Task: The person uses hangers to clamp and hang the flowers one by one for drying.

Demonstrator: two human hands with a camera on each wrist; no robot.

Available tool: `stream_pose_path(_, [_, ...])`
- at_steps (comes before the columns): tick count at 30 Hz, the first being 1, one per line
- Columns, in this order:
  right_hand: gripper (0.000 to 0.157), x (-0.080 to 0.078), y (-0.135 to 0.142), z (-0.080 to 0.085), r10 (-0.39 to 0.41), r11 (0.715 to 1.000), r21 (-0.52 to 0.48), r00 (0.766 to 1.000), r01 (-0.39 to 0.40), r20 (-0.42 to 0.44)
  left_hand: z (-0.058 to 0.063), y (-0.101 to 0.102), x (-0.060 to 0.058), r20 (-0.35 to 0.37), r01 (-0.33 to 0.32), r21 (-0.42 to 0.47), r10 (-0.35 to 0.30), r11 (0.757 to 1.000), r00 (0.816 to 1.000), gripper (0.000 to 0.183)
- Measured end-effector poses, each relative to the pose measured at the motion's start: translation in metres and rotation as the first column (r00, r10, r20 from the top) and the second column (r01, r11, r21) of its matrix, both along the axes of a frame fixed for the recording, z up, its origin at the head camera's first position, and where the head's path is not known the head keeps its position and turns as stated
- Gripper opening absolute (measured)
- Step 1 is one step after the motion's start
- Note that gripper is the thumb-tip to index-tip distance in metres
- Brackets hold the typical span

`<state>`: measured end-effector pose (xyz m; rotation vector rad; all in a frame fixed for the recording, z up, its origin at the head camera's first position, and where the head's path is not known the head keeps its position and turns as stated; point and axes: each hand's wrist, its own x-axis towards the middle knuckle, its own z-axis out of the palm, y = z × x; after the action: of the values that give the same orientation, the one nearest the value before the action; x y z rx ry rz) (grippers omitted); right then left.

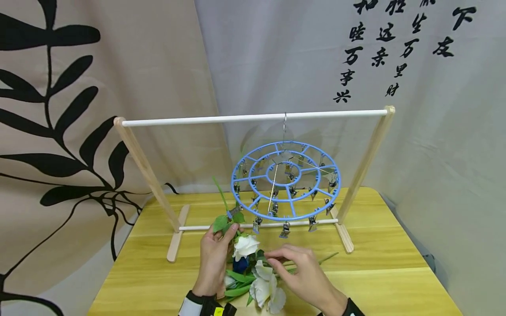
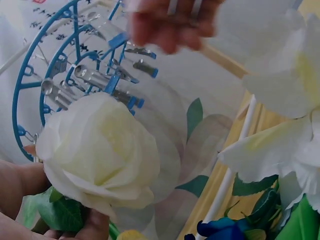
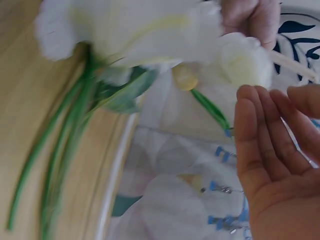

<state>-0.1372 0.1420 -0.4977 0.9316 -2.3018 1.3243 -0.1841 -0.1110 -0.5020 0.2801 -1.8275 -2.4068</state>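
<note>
A white rose (image 1: 246, 246) with green leaves hangs head-down below my left hand (image 1: 215, 259), whose fingers and thumb grip its stem just above the bloom. The stem runs up past a metal clip at the left rim of a blue round clip hanger (image 1: 291, 206). In the left wrist view the rose bloom (image 2: 100, 152) fills the middle, with clips behind it. My right hand (image 1: 300, 272) hovers over the flowers to the right of the rose; in the right wrist view its fingers (image 3: 270, 135) are extended and hold nothing. White lily-like flowers (image 1: 266, 287) lie beneath it.
The hanger hooks onto the white bar (image 1: 253, 118) of a wooden-legged rack on the table (image 1: 395, 263). Several metal clips dangle around its rings. A dark blue flower (image 1: 240, 265) and green stems lie among the white blooms. A yellow bud (image 3: 185, 77) shows in the right wrist view.
</note>
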Motion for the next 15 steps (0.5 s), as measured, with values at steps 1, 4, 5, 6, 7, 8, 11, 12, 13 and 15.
stream_pose_path(1, [0.02,0.001,0.004,-0.003,0.001,1.0,0.013,1.0,-0.001,0.005,0.0,-0.001,-0.001,0.001,-0.002,-0.003,0.002,1.0,1.0,0.04])
stream_pose_path(4, [0.02,0.003,0.017,-0.013,-0.023,0.998,0.056,0.999,0.021,0.031,0.001,-0.002,-0.003,0.001,-0.006,0.004,0.006,1.0,1.0,0.043])
stream_pose_path(5, [0.02,0.003,0.021,-0.017,-0.037,0.997,0.071,0.998,0.034,0.046,0.001,-0.003,-0.004,0.001,-0.008,0.004,0.008,1.0,1.0,0.044])
stream_pose_path(6, [0.019,0.003,0.025,-0.02,-0.053,0.995,0.089,0.997,0.047,0.062,0.001,-0.003,-0.005,0.005,-0.006,0.01,0.006,1.0,1.0,0.044])
stream_pose_path(7, [0.019,0.003,0.029,-0.023,-0.071,0.992,0.107,0.994,0.062,0.079,0.002,-0.003,-0.006,0.004,-0.006,0.009,0.006,1.0,1.0,0.045])
stream_pose_path(8, [0.018,0.003,0.033,-0.026,-0.091,0.989,0.125,0.991,0.079,0.094,0.002,-0.004,-0.007,0.002,-0.006,0.016,0.006,1.0,1.0,0.046])
stream_pose_path(11, [0.018,0.0,0.044,-0.034,-0.144,0.977,0.18,0.98,0.118,0.138,0.0,-0.005,-0.01,-0.006,-0.004,0.015,0.004,1.0,1.0,0.049])
stream_pose_path(12, [0.018,-0.001,0.047,-0.036,-0.161,0.972,0.198,0.976,0.13,0.15,0.0,-0.006,-0.01,-0.011,-0.005,0.009,0.005,1.0,1.0,0.05])
stream_pose_path(13, [0.017,-0.003,0.05,-0.038,-0.177,0.966,0.217,0.971,0.139,0.163,-0.001,-0.006,-0.011,-0.016,-0.006,0.003,0.006,1.0,1.0,0.05])
stream_pose_path(15, [0.017,-0.005,0.056,-0.043,-0.201,0.954,0.26,0.962,0.149,0.185,-0.002,-0.007,-0.013,-0.02,-0.007,0.0,0.007,1.0,1.0,0.051])
